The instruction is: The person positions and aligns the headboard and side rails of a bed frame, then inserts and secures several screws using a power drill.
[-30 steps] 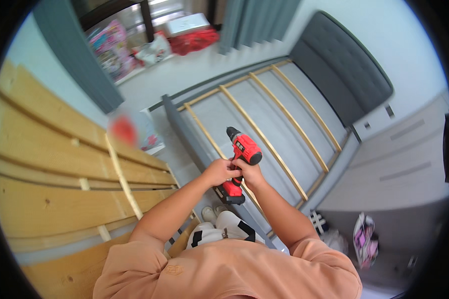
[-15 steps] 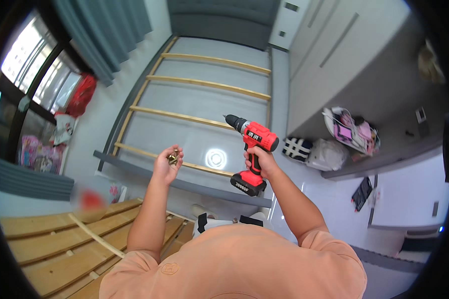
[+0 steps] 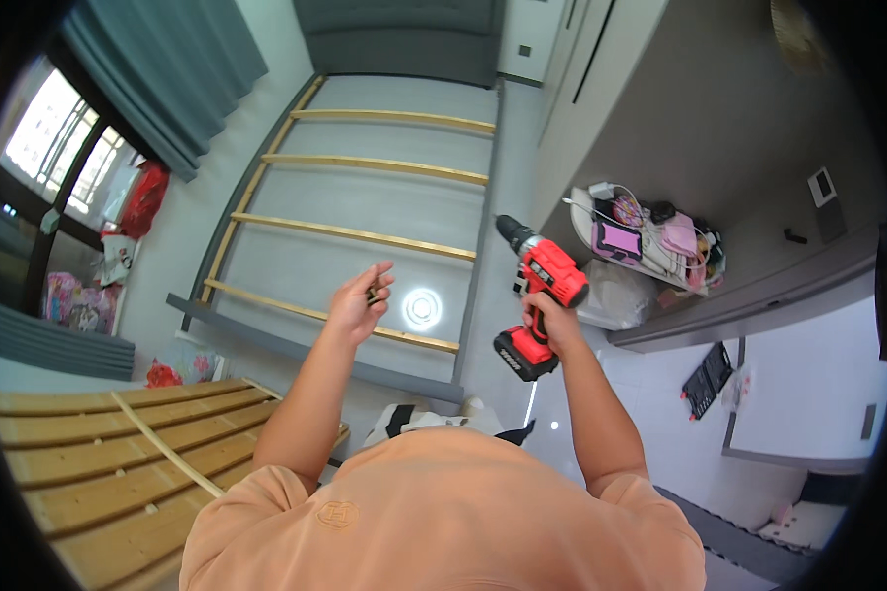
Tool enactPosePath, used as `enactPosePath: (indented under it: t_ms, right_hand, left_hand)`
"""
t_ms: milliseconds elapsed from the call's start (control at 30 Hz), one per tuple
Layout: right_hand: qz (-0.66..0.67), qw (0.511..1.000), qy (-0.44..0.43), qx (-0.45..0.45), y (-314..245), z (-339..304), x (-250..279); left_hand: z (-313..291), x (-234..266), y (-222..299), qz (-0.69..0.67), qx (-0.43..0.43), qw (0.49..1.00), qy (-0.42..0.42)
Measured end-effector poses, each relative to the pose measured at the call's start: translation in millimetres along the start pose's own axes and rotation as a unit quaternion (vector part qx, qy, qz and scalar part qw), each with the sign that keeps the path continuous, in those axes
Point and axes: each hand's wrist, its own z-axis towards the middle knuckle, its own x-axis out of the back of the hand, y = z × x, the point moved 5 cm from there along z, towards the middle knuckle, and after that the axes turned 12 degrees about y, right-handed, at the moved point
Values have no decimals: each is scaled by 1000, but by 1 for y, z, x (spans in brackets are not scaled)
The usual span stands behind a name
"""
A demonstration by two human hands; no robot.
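Observation:
My right hand point(image 3: 554, 323) is wrapped round the grip of a red and black cordless drill point(image 3: 554, 274), whose chuck points forward and to the left. The drill is held up in the air, its black battery at the bottom. Over the near end of the bed frame point(image 3: 355, 236) hovers my left hand point(image 3: 358, 303), palm partly up with the fingers curled. Small brass-coloured metal fasteners point(image 3: 373, 295) lie in it, mostly hidden by the fingers. The frame has a grey border, several wooden crossbars and a grey padded headboard point(image 3: 399, 44) at the far end.
A wooden slatted panel point(image 3: 158, 433) lies at the near left. A grey cabinet with a cluttered shelf point(image 3: 650, 236) stands on the right, a clear plastic bag point(image 3: 616, 295) below it. On the floor at right is an open black tool case point(image 3: 708, 382).
The drill has moved right in my right hand, toward the cabinet. My left hand has shifted slightly right and its fingers now cover more of the fasteners. The view has turned a little right.

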Motion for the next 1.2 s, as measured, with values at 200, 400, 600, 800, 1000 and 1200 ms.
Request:
enactPosePath:
  t_ms: [200, 400, 600, 800, 1000, 1200]
  right_hand:
    - [-34, 997, 12, 68, -19, -16, 15]
    - [-114, 988, 25, 106, -37, -18, 44]
    - [-218, 969, 2, 117, -33, 8, 91]
    - [-240, 968, -42, 56, 2, 54, 148]
    - [-345, 929, -95, -94, 66, 116, 196]
    - [-464, 866, -185, 21, 164, 181, 212]
  left_hand:
    - [1, -29, -3, -7, 7, 999, -40]
    - [11, -71, -24, 5, -17, 996, -86]
    - [6, -114, -57, 10, -9, 994, -105]
    - [50, -136, -141, -18, 40, 999, -18]
    - [86, -125, -254, -55, 121, 982, 137]
    - [149, -79, -372, -30, 133, 972, 190]
